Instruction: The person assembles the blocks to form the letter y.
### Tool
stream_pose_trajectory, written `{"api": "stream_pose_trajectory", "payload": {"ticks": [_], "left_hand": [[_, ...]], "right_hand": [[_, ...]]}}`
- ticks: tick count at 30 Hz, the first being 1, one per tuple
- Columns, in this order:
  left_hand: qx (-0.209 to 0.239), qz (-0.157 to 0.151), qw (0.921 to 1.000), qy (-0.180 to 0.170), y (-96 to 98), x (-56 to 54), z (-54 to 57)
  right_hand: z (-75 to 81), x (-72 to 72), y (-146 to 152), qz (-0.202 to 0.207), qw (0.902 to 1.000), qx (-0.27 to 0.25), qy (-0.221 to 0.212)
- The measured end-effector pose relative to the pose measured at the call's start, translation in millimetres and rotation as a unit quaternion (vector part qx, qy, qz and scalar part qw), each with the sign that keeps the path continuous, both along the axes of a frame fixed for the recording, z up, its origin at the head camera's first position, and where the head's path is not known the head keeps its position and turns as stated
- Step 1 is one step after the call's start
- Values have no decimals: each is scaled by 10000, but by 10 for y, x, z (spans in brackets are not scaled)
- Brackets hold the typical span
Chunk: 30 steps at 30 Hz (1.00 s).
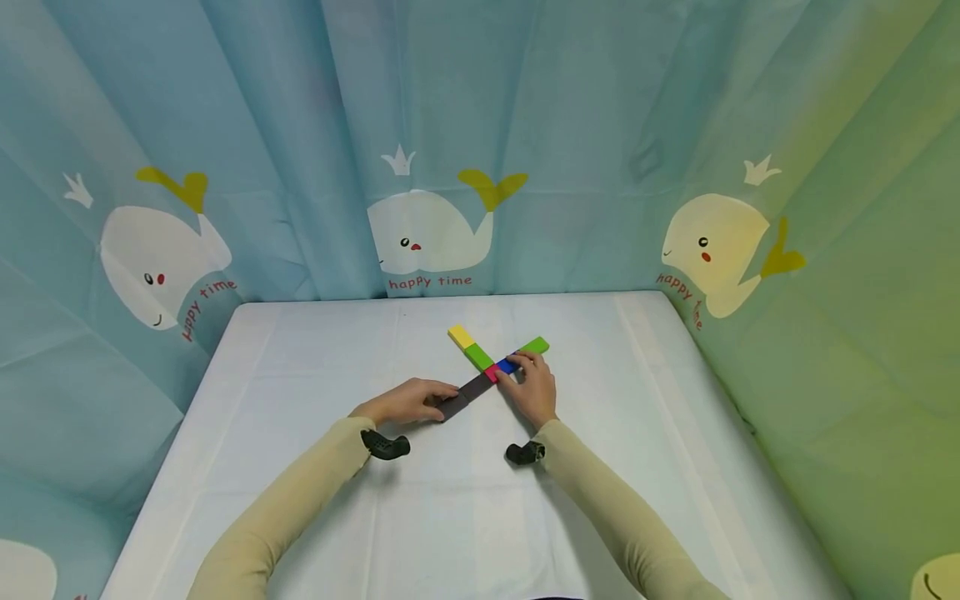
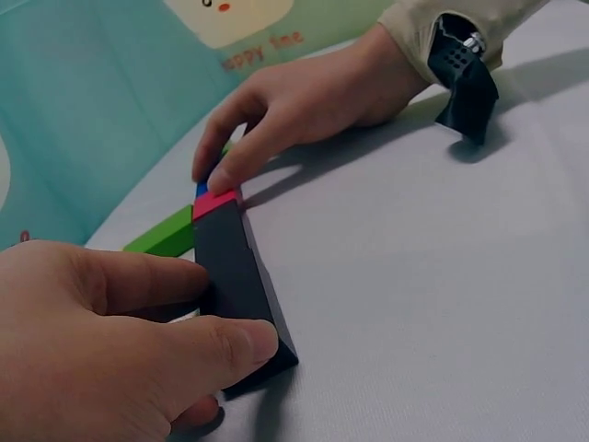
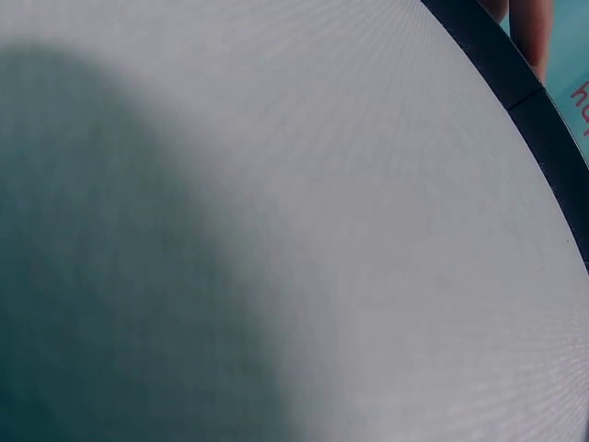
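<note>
Several coloured blocks form a Y on the white table. Two black blocks (image 1: 475, 387) lie end to end as its stem. My left hand (image 1: 408, 400) pinches the nearer black block (image 2: 241, 308) between thumb and fingers. At the fork sits a pink block (image 2: 215, 203). From there a green block (image 1: 478, 357) and a yellow block (image 1: 461, 336) run up to the left. A blue block (image 1: 506, 366) and another green block (image 1: 536, 345) run up to the right. My right hand (image 1: 534, 389) grips the blue block, its thumb at the pink one; its fingers partly cover the blue.
The white cloth-covered table (image 1: 420, 517) reaches back to a blue curtain (image 1: 585, 167) printed with whales. A green-lit curtain side (image 1: 840, 375) stands along the right edge. Dark wrist devices (image 1: 386, 445) hang under both wrists.
</note>
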<state>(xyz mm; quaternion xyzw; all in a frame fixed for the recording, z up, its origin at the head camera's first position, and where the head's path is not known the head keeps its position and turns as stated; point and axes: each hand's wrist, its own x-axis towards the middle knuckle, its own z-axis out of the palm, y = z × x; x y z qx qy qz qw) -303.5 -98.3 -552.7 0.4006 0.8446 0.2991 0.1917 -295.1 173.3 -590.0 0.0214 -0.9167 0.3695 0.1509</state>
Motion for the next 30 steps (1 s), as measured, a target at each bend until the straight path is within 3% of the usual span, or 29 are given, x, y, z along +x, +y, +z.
{"api": "stream_pose_trajectory", "payload": {"ticks": [10,30], "left_hand": [[-111,-113,9999,14,4,-6,35],[-359,32,9992,-154,24,-30,28]], "right_hand": [[3,-5,10,32,9999,-9,103],[-37,0,-6,-5,10000,-13,82]]}}
